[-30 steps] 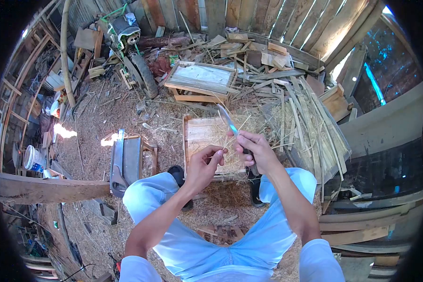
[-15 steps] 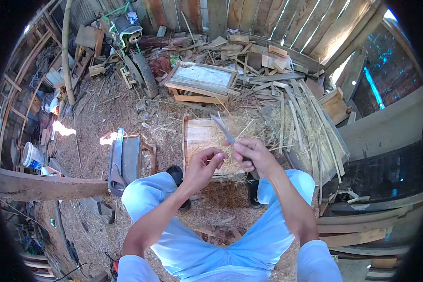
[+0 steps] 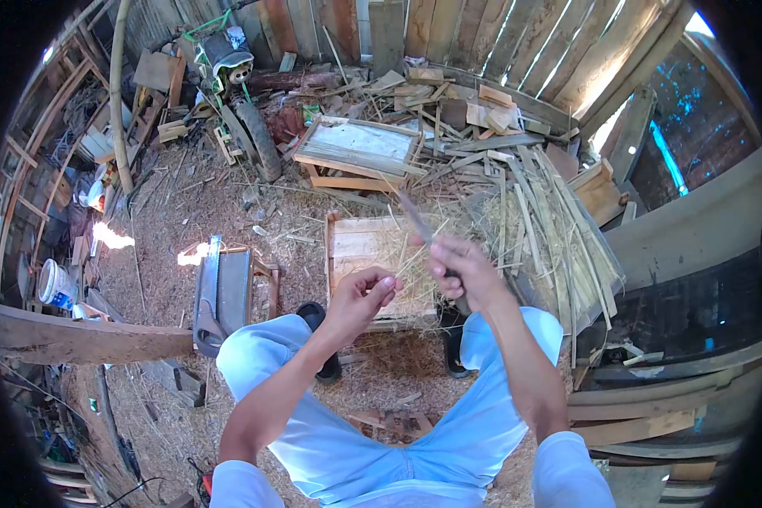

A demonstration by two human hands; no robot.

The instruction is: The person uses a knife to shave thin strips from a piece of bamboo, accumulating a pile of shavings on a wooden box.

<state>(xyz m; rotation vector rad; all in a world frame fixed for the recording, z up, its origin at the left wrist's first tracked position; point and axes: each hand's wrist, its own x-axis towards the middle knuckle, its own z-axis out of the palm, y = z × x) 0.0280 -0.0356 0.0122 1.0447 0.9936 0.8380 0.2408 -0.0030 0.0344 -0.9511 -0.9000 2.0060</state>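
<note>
In my right hand is a knife, its handle inside my closed fingers and its blade pointing up and to the left. My left hand is pinched around a thin pale strip, which runs up toward the knife. Both hands are over a low wooden platform with loose shavings on its right part. A small gap separates the two hands.
A hand saw lies on a small bench to the left. Long wooden strips are piled at the right. Behind the platform are a wooden frame, scrap wood and a motorbike wheel. A white bucket stands far left.
My right hand has moved slightly right, and the knife blade has shifted right and is angled more steeply. My left hand has shifted slightly left, widening the gap between the hands.
</note>
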